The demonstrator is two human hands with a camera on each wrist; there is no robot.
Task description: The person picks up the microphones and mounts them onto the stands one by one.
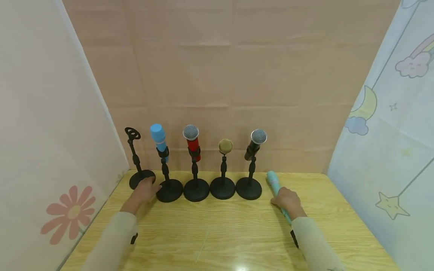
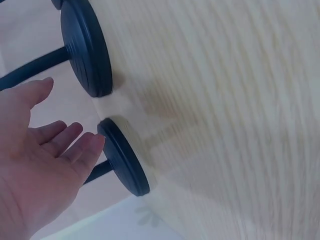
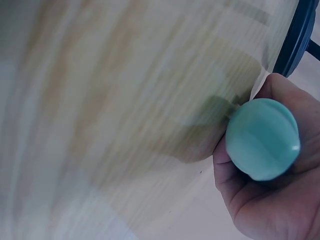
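Note:
At the right of the table, my right hand (image 1: 288, 199) grips a teal microphone (image 1: 274, 182) round its handle. The right wrist view shows the microphone's round end (image 3: 262, 140) with the fingers and thumb curled about it. My left hand (image 1: 145, 190) is beside the base of a black desk stand (image 1: 136, 160) whose ring-shaped holder is vacant. In the left wrist view that hand (image 2: 45, 150) has its fingers extended and thumb apart, fingertips close to the stand's base (image 2: 125, 157); whether they touch cannot be told. Right of it, a second stand holds a blue microphone (image 1: 158, 133).
Further right along the row, stands hold a red microphone (image 1: 193, 145), a small gold microphone (image 1: 225, 146) and a black microphone (image 1: 252, 147) with a silver head. Behind the wooden table (image 1: 190, 233) hangs a beige backdrop (image 1: 203, 75). Patterned white panels flank both sides.

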